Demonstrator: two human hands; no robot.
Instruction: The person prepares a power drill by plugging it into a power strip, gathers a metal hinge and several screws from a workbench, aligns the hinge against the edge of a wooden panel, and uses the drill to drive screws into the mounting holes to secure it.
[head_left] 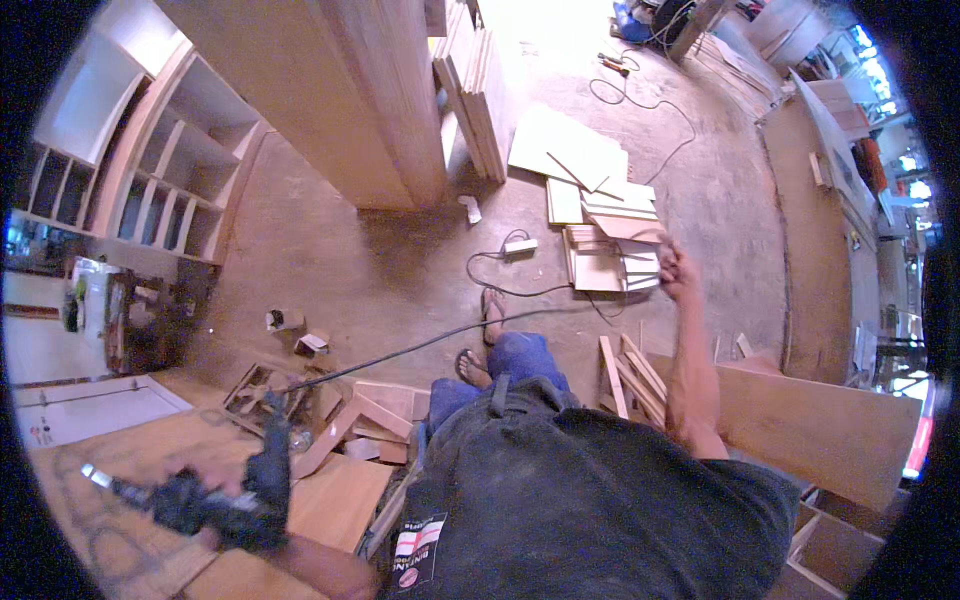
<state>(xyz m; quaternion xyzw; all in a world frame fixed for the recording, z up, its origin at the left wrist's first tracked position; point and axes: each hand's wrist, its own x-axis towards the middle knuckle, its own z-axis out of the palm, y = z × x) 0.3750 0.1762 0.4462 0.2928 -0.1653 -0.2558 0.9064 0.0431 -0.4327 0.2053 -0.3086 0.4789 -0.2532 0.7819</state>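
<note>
My left hand point(220, 490) grips a black power tool point(255, 510) with a silver tip over a plywood worktop point(335, 500) at the lower left. A dark cord point(400, 349) rises from the tool across my legs toward my right hand point(676, 268). That hand is raised at the right with curled fingers, beside stacked pale boards point(600, 272) on the floor in this view; whether it holds the cord is unclear. Loose wood offcuts point(360, 420) lie beside the worktop, and narrow wood strips point(620, 375) are below my right forearm.
A tall wooden panel point(330, 100) stands ahead, with leaning boards point(470, 100). Cubby shelving point(170, 160) is at the left. A white power strip point(520, 247) and cables lie on the concrete floor point(720, 250). A long board point(820, 430) and sheet stacks point(820, 220) are at the right.
</note>
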